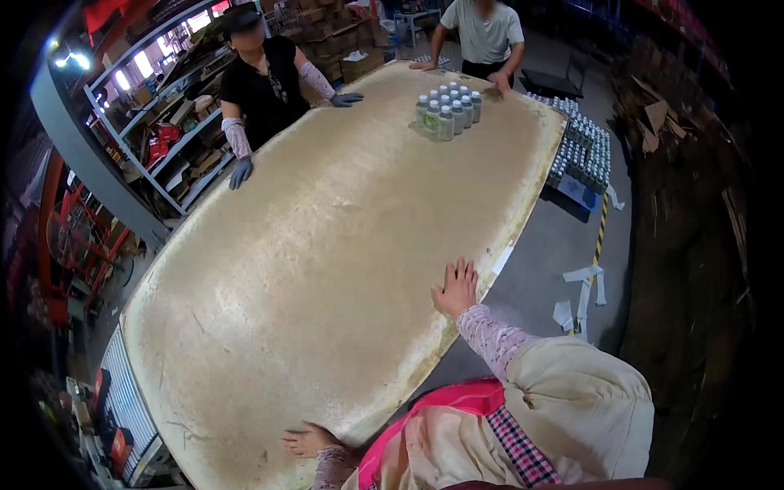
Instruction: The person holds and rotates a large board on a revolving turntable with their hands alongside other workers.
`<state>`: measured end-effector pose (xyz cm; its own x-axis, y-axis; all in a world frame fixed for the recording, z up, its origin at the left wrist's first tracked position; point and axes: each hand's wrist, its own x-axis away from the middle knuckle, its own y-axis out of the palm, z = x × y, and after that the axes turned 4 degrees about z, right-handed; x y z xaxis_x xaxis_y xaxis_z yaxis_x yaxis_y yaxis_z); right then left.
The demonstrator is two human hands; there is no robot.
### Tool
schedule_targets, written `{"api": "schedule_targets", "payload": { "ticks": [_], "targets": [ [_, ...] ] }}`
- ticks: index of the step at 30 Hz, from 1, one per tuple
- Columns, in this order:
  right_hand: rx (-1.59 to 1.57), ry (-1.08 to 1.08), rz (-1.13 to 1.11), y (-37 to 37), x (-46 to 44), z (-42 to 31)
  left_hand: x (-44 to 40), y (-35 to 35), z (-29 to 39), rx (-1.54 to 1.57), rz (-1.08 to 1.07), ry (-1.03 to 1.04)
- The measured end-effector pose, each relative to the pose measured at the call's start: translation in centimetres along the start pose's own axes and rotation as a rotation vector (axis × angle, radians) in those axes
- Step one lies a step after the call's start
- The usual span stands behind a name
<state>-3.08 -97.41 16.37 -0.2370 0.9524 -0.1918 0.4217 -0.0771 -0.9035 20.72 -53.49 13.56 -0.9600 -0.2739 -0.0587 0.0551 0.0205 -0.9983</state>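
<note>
A large tan tabletop (318, 245) with a pale, worn rim fills the middle of the view. My left hand (307, 441) lies flat on its near-left part, fingers spread, holding nothing. Further right, my right hand (458, 288) rests palm down near the right edge, its fingers also apart and nothing in them. A tight group of bottles (445, 124) with pale caps and greenish lower parts stands upright toward the far end, well away from both hands.
Across the table, a person in black (273, 82) leans gloved hands on the left edge. Another person in a light shirt (487, 37) stands at the far end. Many packed bottles (584, 143) stand beyond the right edge. Shelves (167, 131) line the left; tape scraps (584, 286) lie on the floor.
</note>
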Motion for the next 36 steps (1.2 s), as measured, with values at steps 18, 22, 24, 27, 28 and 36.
{"api": "schedule_targets", "payload": {
  "ticks": [18,22,24,27,28,36],
  "targets": [
    [0.021,0.022,-0.093,-0.8,-0.2,-0.5,-0.3,0.7,-0.2,-0.002,0.016,-0.008],
    [0.016,0.016,-0.085,-0.5,-0.2,-0.1,-0.2,0.9,-0.2,-0.016,0.018,-0.008],
    [0.034,0.017,-0.079,-0.2,-0.2,0.0,-0.2,0.6,-0.1,-0.018,-0.002,-0.015],
    [0.039,0.018,-0.079,0.0,-0.2,0.0,-0.3,0.1,0.0,-0.015,-0.034,-0.021],
    [0.037,0.019,-0.079,-0.1,-0.2,-0.1,-0.2,-0.2,0.1,-0.014,-0.037,-0.016],
    [0.041,0.026,-0.105,-1.1,-0.2,-0.7,0.0,-0.4,0.0,0.001,-0.037,-0.009]
  ]
}}
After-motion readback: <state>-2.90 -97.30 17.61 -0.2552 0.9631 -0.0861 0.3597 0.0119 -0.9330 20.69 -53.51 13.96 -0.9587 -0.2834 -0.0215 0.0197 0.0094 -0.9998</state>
